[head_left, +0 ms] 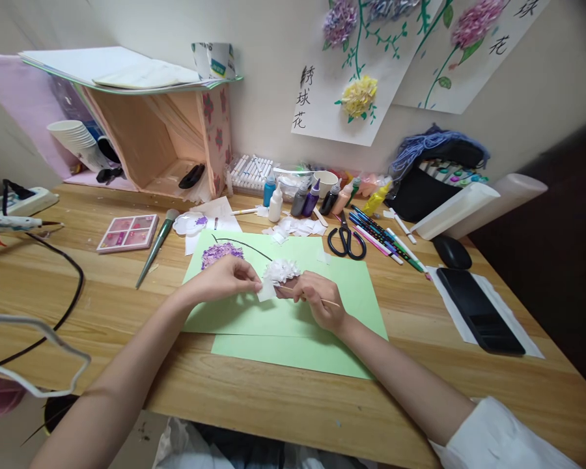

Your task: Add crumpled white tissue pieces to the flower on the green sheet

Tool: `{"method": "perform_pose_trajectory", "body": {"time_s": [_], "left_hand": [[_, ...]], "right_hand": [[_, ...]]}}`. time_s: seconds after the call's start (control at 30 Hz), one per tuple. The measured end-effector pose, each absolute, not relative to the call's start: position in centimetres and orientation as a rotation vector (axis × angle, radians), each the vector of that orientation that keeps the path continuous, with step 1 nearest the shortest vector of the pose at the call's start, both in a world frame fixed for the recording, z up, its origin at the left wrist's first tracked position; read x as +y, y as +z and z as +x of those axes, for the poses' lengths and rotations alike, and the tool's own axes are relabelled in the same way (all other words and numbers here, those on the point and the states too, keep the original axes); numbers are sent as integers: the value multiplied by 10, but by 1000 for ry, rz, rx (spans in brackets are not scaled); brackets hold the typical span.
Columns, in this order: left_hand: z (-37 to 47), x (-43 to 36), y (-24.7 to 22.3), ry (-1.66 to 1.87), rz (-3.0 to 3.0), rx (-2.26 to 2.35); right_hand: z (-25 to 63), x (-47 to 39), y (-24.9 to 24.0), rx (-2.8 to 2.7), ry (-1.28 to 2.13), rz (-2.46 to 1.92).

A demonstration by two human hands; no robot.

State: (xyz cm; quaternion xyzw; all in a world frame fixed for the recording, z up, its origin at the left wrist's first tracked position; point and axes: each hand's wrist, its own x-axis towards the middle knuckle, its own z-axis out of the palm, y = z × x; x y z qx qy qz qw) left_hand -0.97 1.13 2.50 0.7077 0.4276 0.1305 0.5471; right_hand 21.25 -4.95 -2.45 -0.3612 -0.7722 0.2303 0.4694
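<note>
My left hand [229, 279] pinches a small square of white tissue paper [267, 290] between thumb and fingertips. In my right hand [319, 298] is a thin wooden stick [329, 302], its tip pointing left toward the tissue square. Between the hands, a white ruffled paper flower [282, 269] sits on the green paper [254, 319], with a brown patch [287, 286] showing at its lower edge. A purple paper flower [219, 253] lies partly behind my left hand. From it a dark drawn stem [247, 244] curves toward the white flower.
Behind the green paper lie white paper scraps [295, 227], black scissors [344, 241], pens [378, 234] and paint bottles [311, 198]. A phone [478, 309] and mouse [452, 252] are at right. At left are a makeup palette [128, 233], a brush [157, 247] and a glue gun [10, 226].
</note>
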Motion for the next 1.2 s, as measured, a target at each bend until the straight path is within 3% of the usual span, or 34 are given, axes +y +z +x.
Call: {"method": "perform_pose_trajectory", "body": {"time_s": [0.63, 1.2], "left_hand": [[22, -14, 9, 636, 2089, 1258], [25, -16, 5, 630, 2137, 1279]], "right_hand": [[211, -50, -19, -1764, 559, -973], [210, -48, -23, -1926, 499, -858]]}}
